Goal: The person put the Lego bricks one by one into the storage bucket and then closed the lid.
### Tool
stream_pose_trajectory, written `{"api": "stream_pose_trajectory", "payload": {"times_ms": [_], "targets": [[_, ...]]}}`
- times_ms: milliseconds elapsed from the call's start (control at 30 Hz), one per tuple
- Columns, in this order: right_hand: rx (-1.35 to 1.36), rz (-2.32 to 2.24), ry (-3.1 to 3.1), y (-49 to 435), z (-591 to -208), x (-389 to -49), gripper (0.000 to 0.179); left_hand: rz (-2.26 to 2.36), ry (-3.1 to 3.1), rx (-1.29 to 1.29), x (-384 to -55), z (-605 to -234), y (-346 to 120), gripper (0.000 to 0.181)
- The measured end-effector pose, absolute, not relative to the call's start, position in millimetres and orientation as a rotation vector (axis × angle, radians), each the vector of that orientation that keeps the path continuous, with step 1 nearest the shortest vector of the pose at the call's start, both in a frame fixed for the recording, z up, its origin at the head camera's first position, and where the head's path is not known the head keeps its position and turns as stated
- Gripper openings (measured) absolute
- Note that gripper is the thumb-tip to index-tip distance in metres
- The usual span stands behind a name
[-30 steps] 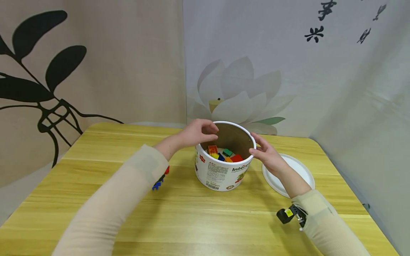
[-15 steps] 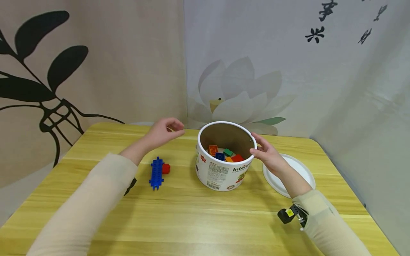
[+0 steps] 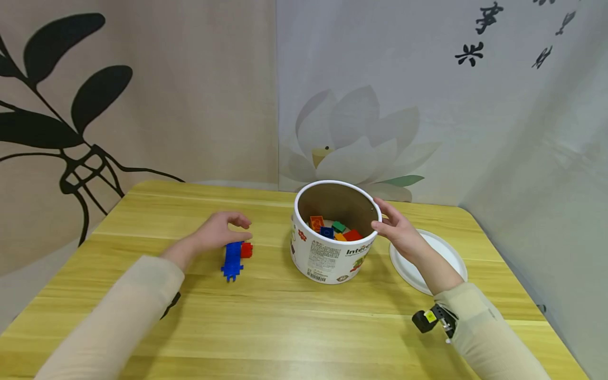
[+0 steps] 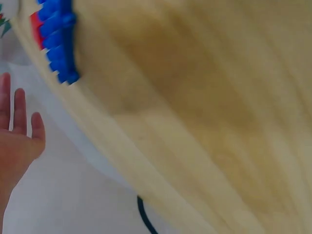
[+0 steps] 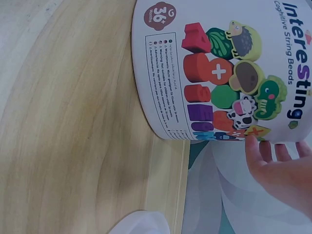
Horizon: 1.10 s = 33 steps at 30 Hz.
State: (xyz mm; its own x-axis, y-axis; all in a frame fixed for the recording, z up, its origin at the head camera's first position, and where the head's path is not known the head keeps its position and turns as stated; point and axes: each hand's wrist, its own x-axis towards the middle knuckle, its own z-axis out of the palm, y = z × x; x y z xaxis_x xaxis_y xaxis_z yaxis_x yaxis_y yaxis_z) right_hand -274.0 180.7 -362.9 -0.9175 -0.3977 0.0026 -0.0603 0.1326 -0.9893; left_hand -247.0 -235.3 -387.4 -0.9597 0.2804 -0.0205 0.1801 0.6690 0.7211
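Note:
My left hand [image 3: 219,230] is over the far end of a long blue toy-block strip [image 3: 232,262], with thumb and fingers apart and nothing between them. A red block [image 3: 246,250] sits against the strip's right side. In the left wrist view the hand [image 4: 17,134] shows loose fingers, and the blue strip [image 4: 59,41] lies at upper left. My right hand [image 3: 400,232] holds a round white bucket [image 3: 328,259] by its right side near the rim, thumb toward me and fingers round the far side. Several coloured blocks [image 3: 326,232] lie inside it; its front wall hides part of them.
A round white lid [image 3: 442,258] lies on the wooden table [image 3: 294,332] to the right of the bucket, partly under my right forearm. Printed curtains [image 3: 209,105] hang close behind the table's far edge.
My left hand has moved from above the bucket's left rim leftward, then down toward the blue strip. A yellow piece seen in the bucket no longer shows. My right hand keeps its hold.

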Motion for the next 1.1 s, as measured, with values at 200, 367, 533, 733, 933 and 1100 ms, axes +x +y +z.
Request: {"api": "stream_pose_trajectory", "payload": {"times_ms": [200, 367, 533, 733, 933, 1100], "targets": [[-0.468, -1.872, 2.143, 180.1, -363.6, -274.2, 0.073, 1.1, 2.733, 0.408, -242.8, -403.9, -237.3, 0.043], [-0.477, -1.875, 2.142, 179.0, -362.3, -274.4, 0.073, 1.008, 2.767, 0.442, -241.5, -412.2, -239.4, 0.045], [-0.476, -1.882, 2.135, 178.7, -361.5, -275.3, 0.073, 0.915, 2.819, 0.472, -241.2, -415.4, -239.7, 0.04], [-0.466, -1.89, 2.128, 178.8, -362.3, -275.3, 0.072, 0.887, 2.842, 0.468, -242.9, -417.7, -237.8, 0.036], [-0.463, -1.891, 2.131, 179.0, -363.0, -274.4, 0.072, 1.036, 2.778, 0.404, -245.3, -416.4, -235.4, 0.04], [-0.453, -1.887, 2.136, 180.5, -363.3, -273.1, 0.072, 1.145, 2.745, 0.394, -248.0, -409.7, -233.6, 0.043]]}}
